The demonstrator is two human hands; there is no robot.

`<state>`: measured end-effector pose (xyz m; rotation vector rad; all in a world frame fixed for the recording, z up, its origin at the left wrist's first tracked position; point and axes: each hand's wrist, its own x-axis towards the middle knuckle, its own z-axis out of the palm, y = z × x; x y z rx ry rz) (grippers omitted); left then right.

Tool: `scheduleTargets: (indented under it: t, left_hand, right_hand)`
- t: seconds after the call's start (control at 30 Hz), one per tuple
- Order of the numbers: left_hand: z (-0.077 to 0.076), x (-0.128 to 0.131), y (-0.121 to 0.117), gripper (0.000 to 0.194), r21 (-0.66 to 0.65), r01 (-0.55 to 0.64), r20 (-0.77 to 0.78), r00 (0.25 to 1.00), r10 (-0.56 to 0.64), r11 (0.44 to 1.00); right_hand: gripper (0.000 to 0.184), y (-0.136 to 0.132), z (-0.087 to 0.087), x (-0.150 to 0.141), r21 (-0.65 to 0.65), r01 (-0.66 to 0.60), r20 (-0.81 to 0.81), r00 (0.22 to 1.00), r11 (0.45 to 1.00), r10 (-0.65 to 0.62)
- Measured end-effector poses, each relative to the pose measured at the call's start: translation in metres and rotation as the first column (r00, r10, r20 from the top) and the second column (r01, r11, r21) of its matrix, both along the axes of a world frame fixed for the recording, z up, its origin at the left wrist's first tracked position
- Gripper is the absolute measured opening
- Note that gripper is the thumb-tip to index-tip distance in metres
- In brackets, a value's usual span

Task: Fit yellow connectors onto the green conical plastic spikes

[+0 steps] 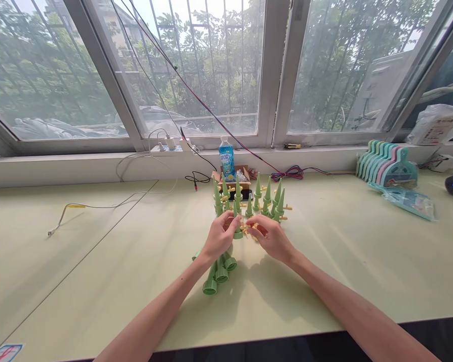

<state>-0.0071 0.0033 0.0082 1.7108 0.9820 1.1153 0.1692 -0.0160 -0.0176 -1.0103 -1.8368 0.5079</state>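
In the middle of the table, my left hand (219,235) is closed around a green plant watering spike (238,235), held with its pointed end up. Close on its right, the fingers of my right hand (274,239) pinch a small yellow valve (245,228) at the spike's side. Whether the valve sits in the spike is too small to tell. Loose yellow valves (255,238) lie under my right fingers, partly hidden. Behind my hands stand several upright green spikes (266,200), many with yellow valves sticking out. Several more green spikes (221,274) lie by my left wrist, their round open ends facing me.
Behind the spikes are a dark phone (246,195), a cardboard box (241,184) and a blue bottle (227,160). A white cable (109,206) crosses the left side. Coiled wires (289,173) and pastel hangers (390,166) are at the back right, before the windows.
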Motion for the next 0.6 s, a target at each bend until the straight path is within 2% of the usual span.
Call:
scheduleTargets:
  t: [0.6]
  left_hand:
    - [0.0009,0.0008,0.0001,0.033,-0.045,-0.015,0.036,0.999,0.016,0.999]
  right_hand:
    - [0.018,-0.0007,0.0024,-0.0004,0.006,-0.007,-0.016,1.000,1.000,0.007]
